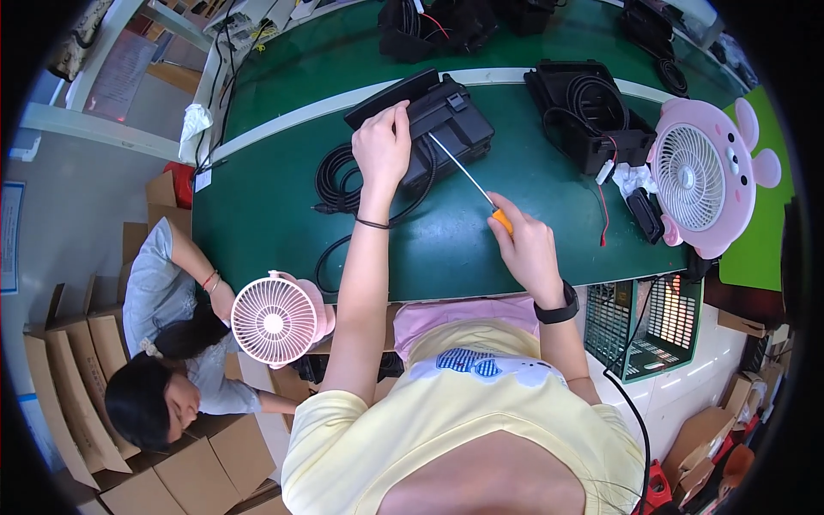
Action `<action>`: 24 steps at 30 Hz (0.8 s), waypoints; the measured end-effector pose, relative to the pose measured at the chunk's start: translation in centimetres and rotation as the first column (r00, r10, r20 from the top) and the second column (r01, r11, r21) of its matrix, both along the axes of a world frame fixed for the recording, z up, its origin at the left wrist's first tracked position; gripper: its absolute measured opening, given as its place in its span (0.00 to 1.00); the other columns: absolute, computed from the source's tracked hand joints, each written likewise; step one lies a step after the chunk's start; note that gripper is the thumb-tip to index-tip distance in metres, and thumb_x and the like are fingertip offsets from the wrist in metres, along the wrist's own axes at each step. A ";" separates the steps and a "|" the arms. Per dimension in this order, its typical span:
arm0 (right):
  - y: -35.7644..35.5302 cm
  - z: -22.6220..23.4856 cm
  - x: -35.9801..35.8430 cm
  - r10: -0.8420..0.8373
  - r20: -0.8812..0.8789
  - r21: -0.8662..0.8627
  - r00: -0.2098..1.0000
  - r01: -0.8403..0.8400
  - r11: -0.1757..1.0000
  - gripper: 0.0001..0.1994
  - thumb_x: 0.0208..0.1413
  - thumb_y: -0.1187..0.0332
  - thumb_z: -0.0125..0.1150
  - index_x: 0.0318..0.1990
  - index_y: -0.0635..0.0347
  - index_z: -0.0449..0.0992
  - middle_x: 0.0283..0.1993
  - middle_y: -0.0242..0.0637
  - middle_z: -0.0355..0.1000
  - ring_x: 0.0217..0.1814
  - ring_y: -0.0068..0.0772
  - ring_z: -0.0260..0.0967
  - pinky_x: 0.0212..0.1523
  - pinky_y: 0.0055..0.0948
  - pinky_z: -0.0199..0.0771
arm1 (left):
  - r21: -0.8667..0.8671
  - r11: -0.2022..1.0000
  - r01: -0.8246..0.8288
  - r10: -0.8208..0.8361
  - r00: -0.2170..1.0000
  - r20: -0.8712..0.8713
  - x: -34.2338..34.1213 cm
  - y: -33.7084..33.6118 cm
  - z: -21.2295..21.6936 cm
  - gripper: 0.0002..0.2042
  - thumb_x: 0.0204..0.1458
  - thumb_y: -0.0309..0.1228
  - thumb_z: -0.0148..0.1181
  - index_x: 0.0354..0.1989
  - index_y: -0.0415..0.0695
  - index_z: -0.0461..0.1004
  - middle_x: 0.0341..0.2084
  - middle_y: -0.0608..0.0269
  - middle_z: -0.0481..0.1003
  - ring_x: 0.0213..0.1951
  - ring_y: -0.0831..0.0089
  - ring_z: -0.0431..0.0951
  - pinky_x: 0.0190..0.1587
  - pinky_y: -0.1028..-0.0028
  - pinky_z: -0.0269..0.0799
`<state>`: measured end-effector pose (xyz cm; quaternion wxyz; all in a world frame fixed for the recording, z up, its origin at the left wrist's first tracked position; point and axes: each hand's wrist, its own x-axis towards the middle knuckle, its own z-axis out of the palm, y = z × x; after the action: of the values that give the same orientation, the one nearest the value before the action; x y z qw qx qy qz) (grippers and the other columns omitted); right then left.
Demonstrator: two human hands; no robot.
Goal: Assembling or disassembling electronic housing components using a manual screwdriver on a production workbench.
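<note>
A black plastic box (463, 116) lies on the green table with its flap-like lid (390, 96) raised on the far left side. My left hand (383, 148) is closed at the near edge of the box, gripping it beside the lid; the fingertips are partly hidden. In my right hand (530, 253) is a screwdriver (468, 175) with an orange handle, its thin shaft slanting up and left. The screwdriver's tip meets the near side of the box. A coiled black cable (330, 182) rests left of my left forearm, and its loop passes by my wrist.
A second, opened black box (592, 142) with coiled cable stands to the right, near a pink fan (687, 176). Another pink fan (273, 322) is by the table's left front edge. A co-worker (172, 343) bends over cardboard boxes (176, 476). A green crate (652, 330) stands below right.
</note>
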<state>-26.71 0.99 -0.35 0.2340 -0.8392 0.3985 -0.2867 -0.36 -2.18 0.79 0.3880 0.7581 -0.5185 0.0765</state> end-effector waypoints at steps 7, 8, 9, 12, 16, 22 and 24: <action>2.2 3.4 0.1 0.040 -0.082 -0.111 0.996 -0.049 0.993 0.21 0.59 0.72 0.60 0.61 0.53 0.73 0.32 0.43 0.76 0.28 0.45 0.77 0.28 0.39 0.78 | 0.013 0.999 -0.036 0.036 0.999 0.014 0.0 0.0 -0.2 0.17 0.66 0.41 0.47 0.46 0.52 0.84 0.41 0.54 0.82 0.44 0.54 0.82 0.48 0.60 0.76; 2.3 3.4 0.3 0.039 -0.082 -0.110 0.996 -0.048 0.993 0.21 0.59 0.72 0.60 0.61 0.53 0.73 0.32 0.43 0.76 0.28 0.45 0.77 0.28 0.39 0.78 | 0.008 0.999 -0.039 0.039 0.999 0.016 0.0 0.0 -0.2 0.17 0.66 0.41 0.47 0.45 0.52 0.84 0.41 0.54 0.82 0.44 0.54 0.82 0.48 0.60 0.76; 2.5 3.2 0.5 0.026 -0.113 -0.148 0.993 -0.043 0.988 0.21 0.59 0.73 0.60 0.61 0.54 0.73 0.32 0.42 0.76 0.27 0.43 0.77 0.27 0.37 0.78 | 0.003 0.999 -0.041 0.041 0.999 0.019 0.0 0.0 -0.2 0.17 0.66 0.41 0.47 0.45 0.52 0.84 0.41 0.54 0.82 0.45 0.53 0.81 0.48 0.60 0.76; 3.0 2.7 1.1 0.026 -0.168 -0.164 0.985 -0.054 0.985 0.21 0.58 0.73 0.60 0.61 0.57 0.73 0.31 0.42 0.76 0.25 0.41 0.77 0.24 0.35 0.78 | -0.050 0.998 -0.044 0.048 0.996 0.075 -0.2 -0.1 -0.1 0.15 0.65 0.36 0.49 0.40 0.48 0.84 0.37 0.58 0.83 0.40 0.59 0.83 0.46 0.61 0.76; 3.5 2.8 1.5 0.033 -0.208 -0.175 0.978 -0.070 0.982 0.22 0.57 0.73 0.61 0.61 0.59 0.73 0.30 0.43 0.75 0.21 0.40 0.75 0.21 0.33 0.78 | -0.055 0.998 -0.022 0.028 0.994 0.109 -0.4 -0.3 -0.2 0.13 0.63 0.34 0.51 0.40 0.46 0.84 0.36 0.58 0.84 0.37 0.58 0.83 0.44 0.61 0.77; 3.7 3.3 1.9 0.040 -0.274 -0.191 0.961 -0.095 0.977 0.25 0.53 0.76 0.60 0.61 0.64 0.72 0.30 0.46 0.75 0.21 0.40 0.76 0.22 0.33 0.79 | -0.056 0.998 -0.031 0.038 0.991 0.131 -0.4 -0.2 -0.3 0.13 0.63 0.34 0.51 0.40 0.46 0.84 0.36 0.58 0.84 0.38 0.58 0.83 0.45 0.61 0.75; 4.0 3.3 2.0 0.051 -0.266 -0.171 0.962 -0.099 0.980 0.25 0.52 0.76 0.60 0.61 0.65 0.72 0.30 0.46 0.75 0.20 0.40 0.76 0.22 0.33 0.79 | -0.063 0.997 -0.040 0.047 0.990 0.129 -0.5 -0.1 -0.4 0.13 0.63 0.35 0.51 0.40 0.46 0.84 0.36 0.58 0.84 0.38 0.59 0.82 0.46 0.61 0.74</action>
<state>-24.74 4.95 2.97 0.1124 -0.9021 0.3655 -0.2000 -0.87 -2.31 0.43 0.3742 0.7506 -0.5236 0.1500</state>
